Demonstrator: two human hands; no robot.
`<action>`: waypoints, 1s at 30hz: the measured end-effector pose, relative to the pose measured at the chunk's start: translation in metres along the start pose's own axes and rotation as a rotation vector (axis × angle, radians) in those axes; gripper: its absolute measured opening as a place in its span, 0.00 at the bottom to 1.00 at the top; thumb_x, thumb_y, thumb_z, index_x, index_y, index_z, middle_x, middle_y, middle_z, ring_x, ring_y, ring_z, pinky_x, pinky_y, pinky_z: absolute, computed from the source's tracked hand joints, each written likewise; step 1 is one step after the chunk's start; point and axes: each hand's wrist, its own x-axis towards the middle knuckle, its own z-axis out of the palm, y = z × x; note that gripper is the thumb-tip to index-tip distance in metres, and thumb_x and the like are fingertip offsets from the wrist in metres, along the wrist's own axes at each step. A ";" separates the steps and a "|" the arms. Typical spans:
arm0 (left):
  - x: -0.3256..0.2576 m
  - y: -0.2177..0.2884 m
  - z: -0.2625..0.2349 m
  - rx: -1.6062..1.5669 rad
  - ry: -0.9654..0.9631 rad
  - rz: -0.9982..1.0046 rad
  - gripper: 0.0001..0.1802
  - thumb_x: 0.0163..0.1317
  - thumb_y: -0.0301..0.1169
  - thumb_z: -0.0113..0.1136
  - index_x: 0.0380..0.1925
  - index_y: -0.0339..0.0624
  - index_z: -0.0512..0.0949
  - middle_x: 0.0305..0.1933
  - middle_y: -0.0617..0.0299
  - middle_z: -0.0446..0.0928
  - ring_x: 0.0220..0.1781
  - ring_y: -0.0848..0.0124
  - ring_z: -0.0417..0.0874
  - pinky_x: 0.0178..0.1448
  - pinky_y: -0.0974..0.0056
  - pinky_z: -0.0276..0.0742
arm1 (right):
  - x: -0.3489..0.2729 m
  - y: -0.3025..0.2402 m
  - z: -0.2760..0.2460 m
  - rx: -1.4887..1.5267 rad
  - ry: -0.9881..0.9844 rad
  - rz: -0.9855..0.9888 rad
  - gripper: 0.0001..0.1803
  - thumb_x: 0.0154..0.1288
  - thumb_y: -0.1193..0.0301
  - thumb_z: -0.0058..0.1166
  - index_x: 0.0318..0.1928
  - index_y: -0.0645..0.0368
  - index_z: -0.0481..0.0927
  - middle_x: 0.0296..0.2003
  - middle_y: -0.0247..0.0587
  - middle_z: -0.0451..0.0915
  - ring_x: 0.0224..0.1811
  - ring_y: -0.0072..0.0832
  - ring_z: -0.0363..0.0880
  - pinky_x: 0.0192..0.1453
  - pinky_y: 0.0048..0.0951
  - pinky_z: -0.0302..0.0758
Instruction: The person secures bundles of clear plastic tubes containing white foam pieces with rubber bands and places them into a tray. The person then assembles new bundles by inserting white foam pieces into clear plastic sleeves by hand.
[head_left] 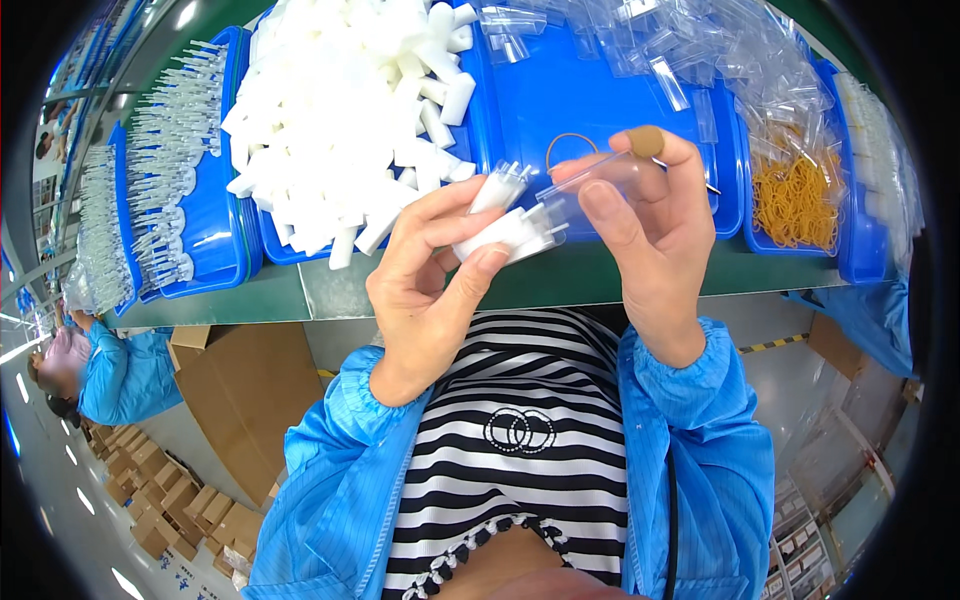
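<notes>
Above the front edge of the green workbench, my left hand (420, 275) is closed around a small bunch of white foam cylinders (510, 236) with clear plastic tips sticking out of their right ends. My right hand (665, 235) pinches a clear plastic sleeve (590, 185) between thumb and fingers, its left end close to the tips. Whether the sleeve touches or covers any tip, I cannot tell. A tan finger cot (646, 141) covers one right fingertip. Just left of that finger shows a thin brown rubber band (571, 136); what holds it is unclear.
White foam cylinders (330, 110) heap a blue bin. Clear-tipped pieces (180, 150) stand in rows at the left. Clear plastic sleeves (670, 50) pile at the back right, beside yellow rubber bands (795, 200). Cardboard (250, 390) and a person in blue (130, 375) are at lower left.
</notes>
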 end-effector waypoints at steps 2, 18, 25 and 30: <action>-0.001 -0.001 0.000 -0.007 0.001 -0.001 0.14 0.62 0.17 0.63 0.49 0.31 0.79 0.63 0.48 0.69 0.63 0.62 0.76 0.61 0.61 0.82 | -0.002 0.000 0.000 -0.035 0.015 -0.015 0.22 0.65 0.77 0.62 0.54 0.65 0.66 0.39 0.43 0.84 0.45 0.26 0.82 0.58 0.30 0.75; -0.002 -0.005 0.002 -0.029 0.020 -0.016 0.10 0.64 0.18 0.60 0.45 0.34 0.80 0.61 0.50 0.72 0.58 0.66 0.77 0.59 0.64 0.77 | -0.026 0.018 0.014 -0.108 0.060 -0.134 0.22 0.59 0.76 0.68 0.49 0.64 0.70 0.44 0.45 0.81 0.47 0.28 0.82 0.52 0.27 0.78; -0.003 -0.005 0.004 0.158 0.007 0.094 0.09 0.61 0.16 0.61 0.41 0.34 0.80 0.58 0.49 0.74 0.57 0.66 0.78 0.57 0.64 0.76 | -0.029 0.027 -0.002 -0.519 -0.060 -0.486 0.19 0.51 0.75 0.72 0.44 0.59 0.81 0.45 0.40 0.80 0.48 0.31 0.77 0.54 0.31 0.74; -0.003 -0.006 0.005 0.170 0.073 0.117 0.11 0.57 0.18 0.67 0.42 0.35 0.83 0.56 0.48 0.76 0.55 0.63 0.79 0.57 0.63 0.76 | -0.023 0.016 0.010 -0.165 0.051 -0.176 0.16 0.58 0.76 0.68 0.44 0.63 0.78 0.42 0.40 0.83 0.46 0.28 0.80 0.52 0.25 0.76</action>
